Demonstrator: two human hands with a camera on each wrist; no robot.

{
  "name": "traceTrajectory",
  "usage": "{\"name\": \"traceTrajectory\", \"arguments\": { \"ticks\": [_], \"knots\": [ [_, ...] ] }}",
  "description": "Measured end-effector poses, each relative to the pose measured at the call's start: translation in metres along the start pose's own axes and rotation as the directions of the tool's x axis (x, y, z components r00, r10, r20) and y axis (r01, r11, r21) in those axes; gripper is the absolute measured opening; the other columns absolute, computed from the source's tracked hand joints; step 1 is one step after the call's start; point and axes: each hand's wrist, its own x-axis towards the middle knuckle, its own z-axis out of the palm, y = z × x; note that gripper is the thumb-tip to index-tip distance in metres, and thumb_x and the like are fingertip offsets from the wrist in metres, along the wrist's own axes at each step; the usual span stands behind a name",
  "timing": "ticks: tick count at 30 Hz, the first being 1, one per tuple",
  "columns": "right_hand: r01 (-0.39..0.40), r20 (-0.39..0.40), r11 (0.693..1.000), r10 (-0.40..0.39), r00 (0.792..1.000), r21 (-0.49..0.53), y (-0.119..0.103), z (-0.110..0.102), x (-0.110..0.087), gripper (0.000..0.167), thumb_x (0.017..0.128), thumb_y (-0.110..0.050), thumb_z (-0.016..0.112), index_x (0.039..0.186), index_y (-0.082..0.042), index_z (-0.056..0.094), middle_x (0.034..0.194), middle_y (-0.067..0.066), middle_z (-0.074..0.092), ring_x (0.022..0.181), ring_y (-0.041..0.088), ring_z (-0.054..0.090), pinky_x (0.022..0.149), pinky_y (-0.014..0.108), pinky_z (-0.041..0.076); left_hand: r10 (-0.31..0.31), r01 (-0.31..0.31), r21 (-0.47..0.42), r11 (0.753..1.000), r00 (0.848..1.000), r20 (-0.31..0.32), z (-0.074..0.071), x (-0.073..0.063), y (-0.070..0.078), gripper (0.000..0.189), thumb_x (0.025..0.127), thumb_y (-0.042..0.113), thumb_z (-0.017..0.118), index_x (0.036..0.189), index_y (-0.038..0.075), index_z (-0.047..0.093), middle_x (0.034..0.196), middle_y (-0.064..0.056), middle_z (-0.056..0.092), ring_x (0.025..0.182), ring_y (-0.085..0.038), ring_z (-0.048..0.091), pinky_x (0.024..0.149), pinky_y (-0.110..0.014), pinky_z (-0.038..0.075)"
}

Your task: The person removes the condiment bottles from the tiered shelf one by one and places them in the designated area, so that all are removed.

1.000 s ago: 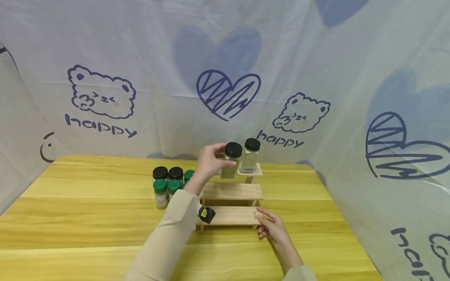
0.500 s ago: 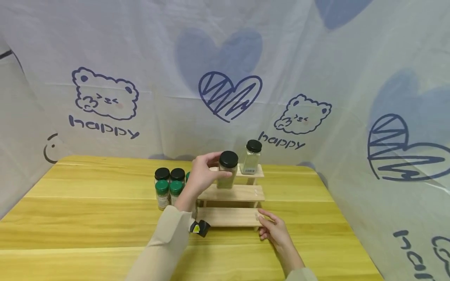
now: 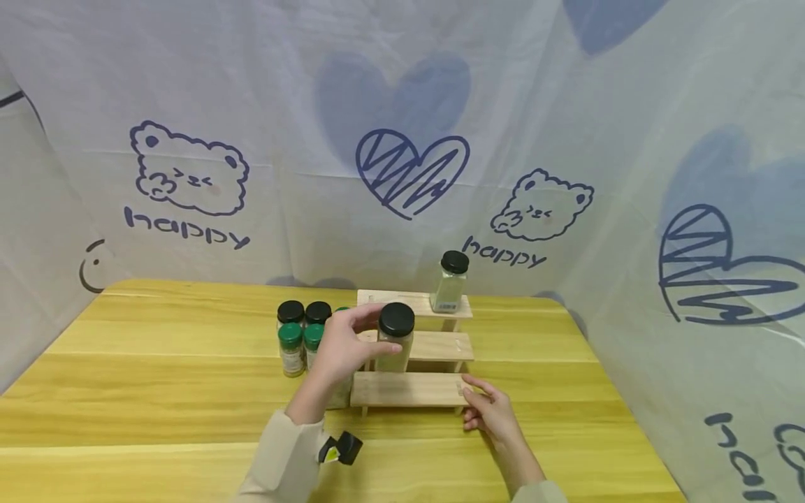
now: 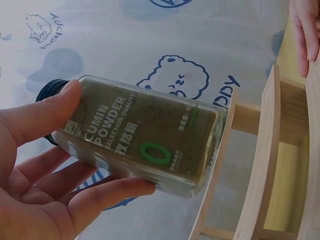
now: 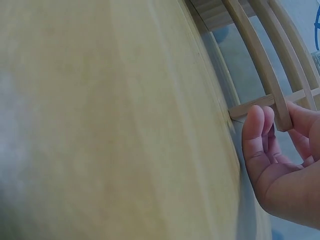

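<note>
My left hand (image 3: 342, 344) grips a black-lidded glass jar of cumin powder (image 4: 145, 135), with the thumb on one side and fingers on the other. In the head view that jar overlaps the middle shelf of a three-tier wooden rack (image 3: 409, 388). Whether its base touches wood I cannot tell. Another black-lidded jar (image 3: 448, 288) stands upright at the right end of the top shelf. My right hand (image 3: 493, 416) pinches the right end of the lowest shelf (image 5: 265, 65) between thumb and fingers.
Left of the rack stand several spice jars, some with black lids (image 3: 291, 311) and some with green lids (image 3: 291, 335). My left hand partly hides them. Another jar (image 3: 339, 396) shows under the left wrist. A printed cloth (image 3: 302, 140) hangs behind the wooden table (image 3: 157, 391).
My left hand has brought the cumin powder jar down and toward me, slightly left, from beside the top-shelf jar. The right hand keeps its hold on the rack.
</note>
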Motion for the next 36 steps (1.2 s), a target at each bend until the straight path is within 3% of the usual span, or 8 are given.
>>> {"name": "traceTrajectory", "arguments": {
  "ticks": [10, 15, 24, 36],
  "knots": [
    [0.029, 0.001, 0.999, -0.029, 1.000, -0.017, 0.002, -0.001, 0.000, 0.041, 0.087, -0.006, 0.056, 0.125, 0.006, 0.046, 0.057, 0.004, 0.053, 0.044, 0.008, 0.049, 0.042, 0.023, 0.049, -0.046, 0.047, -0.022, 0.999, 0.999, 0.027, -0.015, -0.032, -0.007, 0.052, 0.061, 0.005, 0.081, 0.110, 0.004, 0.062, 0.102, -0.008, 0.064, 0.093, -0.022, 0.058, 0.084, -0.043, 0.045],
    [0.034, 0.001, 0.999, -0.034, 0.999, -0.019, 0.003, -0.002, 0.001, 0.040, 0.087, -0.006, 0.056, 0.125, 0.006, 0.047, 0.058, 0.004, 0.053, 0.044, 0.009, 0.050, 0.042, 0.023, 0.049, -0.024, 0.026, -0.037, 0.999, 0.998, 0.063, -0.027, -0.042, -0.009, 0.053, 0.061, 0.005, 0.081, 0.110, 0.000, 0.062, 0.102, -0.010, 0.063, 0.091, -0.022, 0.059, 0.084, -0.045, 0.045],
    [0.013, -0.015, 1.000, -0.013, 1.000, -0.018, 0.001, 0.000, 0.001, 0.040, 0.088, -0.004, 0.055, 0.126, 0.005, 0.046, 0.059, 0.004, 0.053, 0.044, 0.009, 0.049, 0.042, 0.023, 0.048, 0.049, -0.044, -0.037, 0.998, 0.987, 0.155, -0.052, -0.050, -0.018, 0.049, 0.061, 0.006, 0.081, 0.105, -0.001, 0.061, 0.098, -0.012, 0.064, 0.087, -0.021, 0.061, 0.078, -0.038, 0.047],
    [0.005, -0.006, 1.000, -0.005, 1.000, 0.003, 0.002, -0.001, 0.001, 0.041, 0.088, -0.004, 0.055, 0.127, 0.004, 0.046, 0.058, 0.004, 0.054, 0.043, 0.009, 0.050, 0.042, 0.023, 0.049, 0.020, -0.010, -0.066, 0.998, 0.988, 0.156, -0.083, -0.060, -0.030, 0.051, 0.062, 0.002, 0.079, 0.107, -0.007, 0.057, 0.098, -0.018, 0.063, 0.088, -0.019, 0.061, 0.076, -0.029, 0.049]
  ]
}}
